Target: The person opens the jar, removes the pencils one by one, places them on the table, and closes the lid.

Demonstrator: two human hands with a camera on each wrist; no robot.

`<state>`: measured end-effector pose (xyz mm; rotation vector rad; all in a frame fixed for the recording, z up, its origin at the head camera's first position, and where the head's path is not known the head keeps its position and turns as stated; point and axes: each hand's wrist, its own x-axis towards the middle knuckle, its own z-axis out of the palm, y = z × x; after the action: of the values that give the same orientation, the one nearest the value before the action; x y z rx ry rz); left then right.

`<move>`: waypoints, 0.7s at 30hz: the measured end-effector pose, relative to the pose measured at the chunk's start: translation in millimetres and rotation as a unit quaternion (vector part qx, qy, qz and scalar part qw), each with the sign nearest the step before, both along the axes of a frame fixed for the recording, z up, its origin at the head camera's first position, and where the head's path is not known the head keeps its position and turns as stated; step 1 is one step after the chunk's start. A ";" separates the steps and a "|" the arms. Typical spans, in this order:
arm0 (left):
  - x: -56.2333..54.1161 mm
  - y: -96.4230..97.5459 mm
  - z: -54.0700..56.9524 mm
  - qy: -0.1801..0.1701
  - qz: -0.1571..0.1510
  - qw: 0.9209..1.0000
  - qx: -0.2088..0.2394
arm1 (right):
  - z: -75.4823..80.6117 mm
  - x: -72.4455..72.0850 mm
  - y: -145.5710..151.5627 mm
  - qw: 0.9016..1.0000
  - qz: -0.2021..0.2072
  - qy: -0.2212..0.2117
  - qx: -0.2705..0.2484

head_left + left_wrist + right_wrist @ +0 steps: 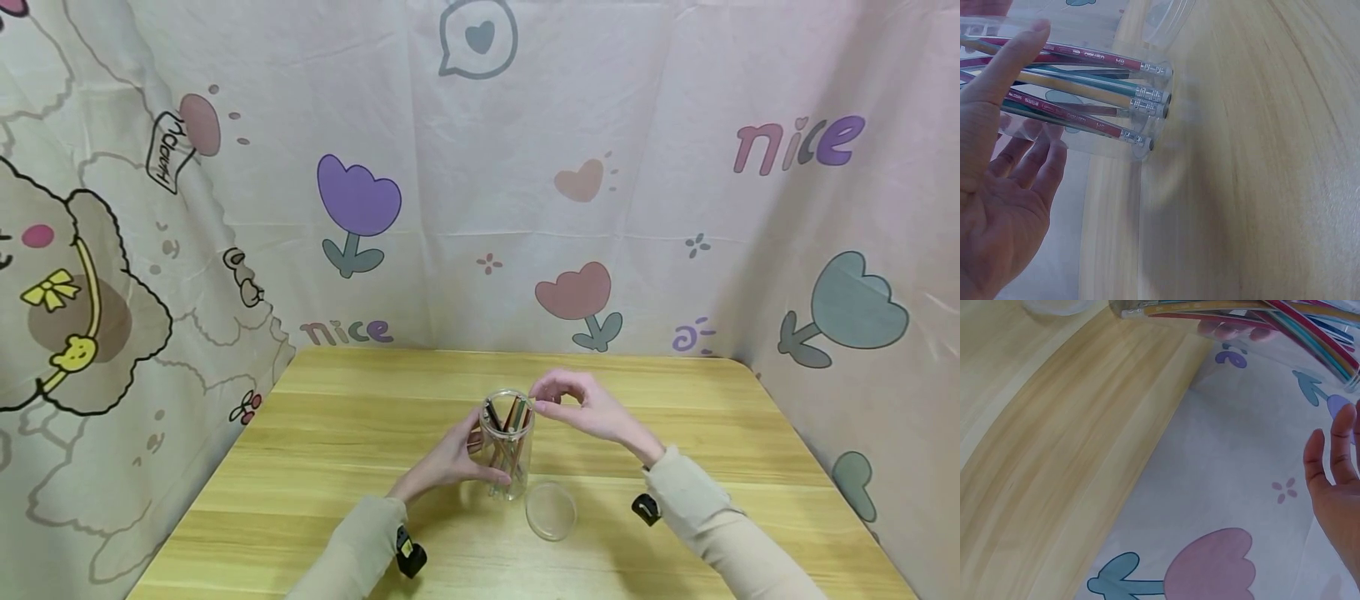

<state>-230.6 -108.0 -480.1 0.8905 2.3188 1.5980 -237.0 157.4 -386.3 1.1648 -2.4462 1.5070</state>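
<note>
Fingers of the left hand (447, 461) were curled around the lower wall of the clear, round plastic jar (507, 444), which stood upright near the middle of the light wooden table (315, 450), while the right hand (581, 406) hovered just above its mouth with loosely bent fingers, holding nothing that I could see. Pencils with coloured barrels and metal eraser ends (1094, 94) leaned loosely inside, so the light jar could probably tip if the right hand bumped the rim. Its round transparent lid (551, 510) lay flat just beside the base, and a moving sleeve could maybe push it away.
</note>
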 end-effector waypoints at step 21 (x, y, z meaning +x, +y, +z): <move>0.5 -0.7 -0.5 -0.005 -0.003 1.000 0.010 | 2.4 -5.7 -7.8 0.999 0.047 -0.005 0.025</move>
<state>-230.0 -108.7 -480.7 0.8896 2.2953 1.6217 -242.6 149.6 -383.9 1.3021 -2.4836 1.4857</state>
